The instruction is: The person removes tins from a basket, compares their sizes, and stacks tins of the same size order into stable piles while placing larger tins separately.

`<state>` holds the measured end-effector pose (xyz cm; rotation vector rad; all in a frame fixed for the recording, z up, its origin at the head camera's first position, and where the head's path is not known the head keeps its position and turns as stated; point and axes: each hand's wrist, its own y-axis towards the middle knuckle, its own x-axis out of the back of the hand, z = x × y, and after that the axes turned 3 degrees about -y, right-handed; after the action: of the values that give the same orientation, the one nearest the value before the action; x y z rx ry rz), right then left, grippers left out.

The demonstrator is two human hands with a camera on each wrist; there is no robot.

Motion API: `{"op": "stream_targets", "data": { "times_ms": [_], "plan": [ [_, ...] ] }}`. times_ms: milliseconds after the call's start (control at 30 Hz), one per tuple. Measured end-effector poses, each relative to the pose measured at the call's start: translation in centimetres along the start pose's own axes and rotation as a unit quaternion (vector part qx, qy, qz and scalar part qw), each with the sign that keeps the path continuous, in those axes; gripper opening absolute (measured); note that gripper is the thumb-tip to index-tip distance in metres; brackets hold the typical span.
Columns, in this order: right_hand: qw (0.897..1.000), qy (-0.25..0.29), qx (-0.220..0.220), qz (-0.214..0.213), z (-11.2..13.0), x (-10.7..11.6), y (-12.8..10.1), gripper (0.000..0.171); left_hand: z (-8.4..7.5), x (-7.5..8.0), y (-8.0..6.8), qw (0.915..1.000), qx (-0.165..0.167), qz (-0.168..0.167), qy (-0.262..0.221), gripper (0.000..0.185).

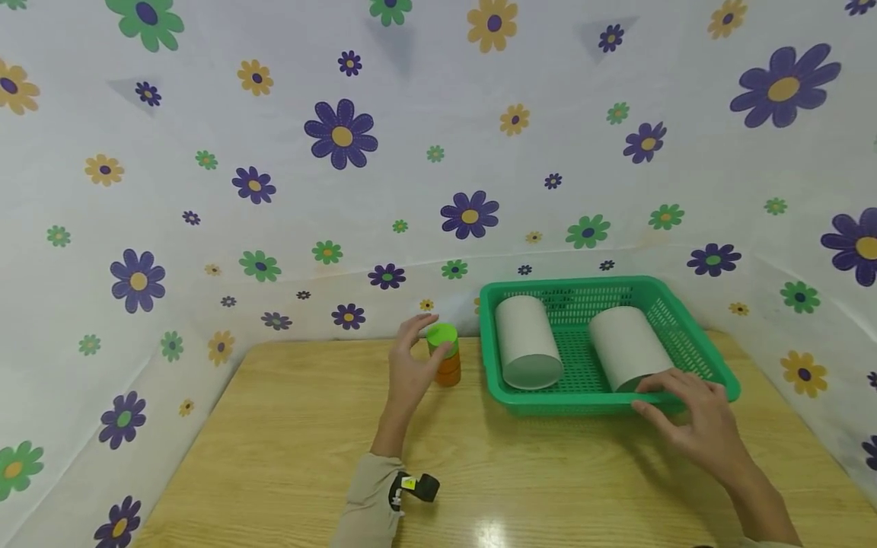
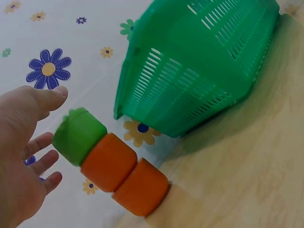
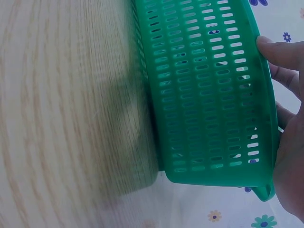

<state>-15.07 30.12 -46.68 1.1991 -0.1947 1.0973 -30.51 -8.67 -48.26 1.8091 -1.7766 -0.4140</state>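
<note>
A short stack of round pieces stands upright on the table, a green piece (image 2: 80, 136) over two orange pieces (image 2: 124, 175). My left hand (image 1: 411, 374) is beside this stack, its thumb and fingers spread around the green top; in the left wrist view a gap shows between hand and stack. At the near right rim of the green basket (image 1: 569, 403), my right hand (image 1: 702, 426) holds the edge, thumb outside and fingers reaching over inside. Those fingertips are hidden behind the wall in the right wrist view. Close to them lies a white cylinder (image 1: 626, 346).
Another white cylinder (image 1: 526, 339) lies on its side in the left part of the basket. Behind the wooden table (image 1: 288, 449) hangs a white flowered cloth (image 1: 411, 190), which also runs along both sides. The stack stands left of the basket, near the back edge.
</note>
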Motion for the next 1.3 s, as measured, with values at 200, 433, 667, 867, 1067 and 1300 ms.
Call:
{"op": "stream_targets", "data": {
  "times_ms": [200,433,667,867,1067,1300],
  "plan": [
    [1.000,0.001,0.001,0.004,0.0,0.1,0.2,0.032,-2.3,0.1,0.5,0.9974,-0.063,-0.019,0.027,0.033],
    [1.000,-0.003,0.000,0.006,-0.1,0.2,-0.2,0.032,-4.4,-0.9,0.5,0.9924,-0.122,-0.009,0.007,0.028],
    [1.000,-0.001,0.002,0.008,-0.2,0.1,-0.1,0.033,-6.3,-2.1,0.2,0.9943,-0.093,0.052,0.004,0.029],
    [1.000,-0.001,0.000,0.007,0.0,0.1,0.0,0.031,-7.2,-3.2,0.0,0.9917,-0.064,0.112,-0.005,0.030],
    [1.000,-0.003,-0.003,0.008,0.0,0.1,-0.1,0.031,-7.6,-4.6,0.1,0.9856,-0.034,0.166,0.002,0.033],
    [1.000,-0.003,-0.003,0.007,-0.2,-0.1,-0.2,0.033,-8.2,-6.4,1.6,0.9736,0.006,0.224,0.045,0.042]
  ]
}}
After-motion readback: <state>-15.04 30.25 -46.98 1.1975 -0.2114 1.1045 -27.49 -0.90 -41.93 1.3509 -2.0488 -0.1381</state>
